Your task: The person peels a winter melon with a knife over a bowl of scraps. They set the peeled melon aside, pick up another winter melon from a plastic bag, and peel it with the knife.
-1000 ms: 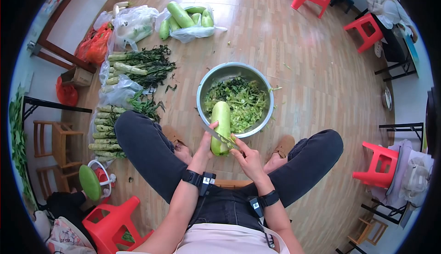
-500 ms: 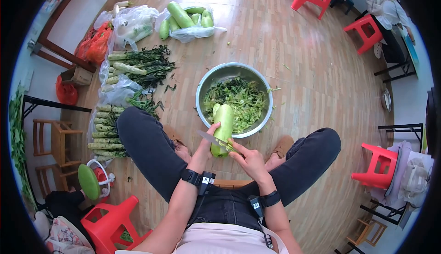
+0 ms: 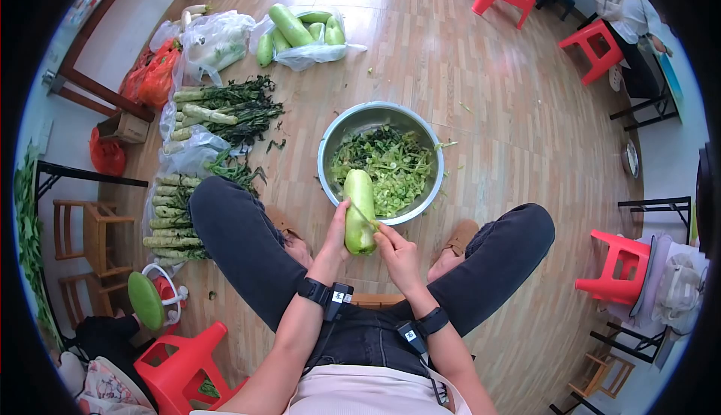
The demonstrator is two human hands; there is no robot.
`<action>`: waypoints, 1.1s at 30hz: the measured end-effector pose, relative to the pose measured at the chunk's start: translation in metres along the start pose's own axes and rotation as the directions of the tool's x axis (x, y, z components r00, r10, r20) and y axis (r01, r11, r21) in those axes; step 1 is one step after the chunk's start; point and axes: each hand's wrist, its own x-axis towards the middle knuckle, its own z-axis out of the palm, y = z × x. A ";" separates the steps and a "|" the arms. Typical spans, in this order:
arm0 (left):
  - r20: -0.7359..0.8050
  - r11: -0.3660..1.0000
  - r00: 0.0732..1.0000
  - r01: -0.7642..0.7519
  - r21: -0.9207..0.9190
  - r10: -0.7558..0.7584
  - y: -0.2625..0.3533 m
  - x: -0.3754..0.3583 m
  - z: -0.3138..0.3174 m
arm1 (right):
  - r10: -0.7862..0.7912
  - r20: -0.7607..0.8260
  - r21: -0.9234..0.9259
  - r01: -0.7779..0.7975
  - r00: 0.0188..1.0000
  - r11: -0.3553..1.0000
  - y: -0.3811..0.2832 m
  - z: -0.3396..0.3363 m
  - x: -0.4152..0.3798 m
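My left hand [image 3: 336,232] is closed around the lower left side of a long pale green gourd [image 3: 359,193], held upright over the near rim of a metal basin [image 3: 326,138]. A pale cut patch shows at the gourd's near end. In my right hand [image 3: 396,251] is a knife [image 3: 363,217], its blade lying slantwise across the gourd and its handle mostly hidden by my fingers. Chopped green leaves and stem pieces [image 3: 394,163] fill the basin's bottom.
Leafy stem lettuce [image 3: 225,111] lies in piles on plastic at the left. Beyond it, more gourds [image 3: 293,26] sit in a clear bag. Red stools [image 3: 184,362] stand around the room. A person [image 3: 635,28] sits at the far right.
The knife has turned from pointing left across the gourd to a steeper slant along its face. My right hand has shifted slightly right, and the gourd has tilted a little.
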 end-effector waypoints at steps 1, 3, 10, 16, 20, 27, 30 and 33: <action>-0.019 1.000 1.000 0.002 -0.006 -0.002 -0.001 0.002 -0.001 | 0.145 0.055 0.356 -0.155 0.988 0.922 0.004 0.002 0.001; 0.029 1.000 1.000 -0.005 -0.009 0.005 -0.002 0.004 -0.003 | 0.259 0.143 0.499 -0.296 0.955 0.814 0.004 -0.008 0.001; -0.006 1.000 1.000 0.025 0.011 -0.025 0.003 0.000 -0.002 | -0.097 0.095 -0.209 0.116 0.991 0.971 -0.006 -0.013 -0.006; -0.058 0.977 0.997 -0.030 0.213 0.043 0.003 0.004 -0.011 | -0.142 0.182 -0.427 0.208 0.973 0.880 -0.021 -0.019 -0.007; -0.097 0.962 0.995 -0.009 0.275 0.037 0.000 0.001 -0.005 | -0.120 0.144 -0.465 0.175 0.982 0.868 -0.019 -0.019 -0.003; -0.061 0.990 0.998 0.012 0.141 -0.003 -0.002 0.005 -0.010 | -0.060 0.204 -0.321 0.124 0.977 0.939 -0.017 -0.020 -0.007; -0.057 0.991 0.998 0.041 0.125 -0.034 -0.003 0.014 -0.022 | -0.044 0.240 -0.369 0.133 0.970 0.920 -0.023 -0.023 -0.008; -0.082 0.989 0.995 0.060 0.137 -0.049 -0.005 0.018 -0.023 | -0.035 0.245 -0.406 0.135 0.969 0.904 -0.023 -0.023 -0.008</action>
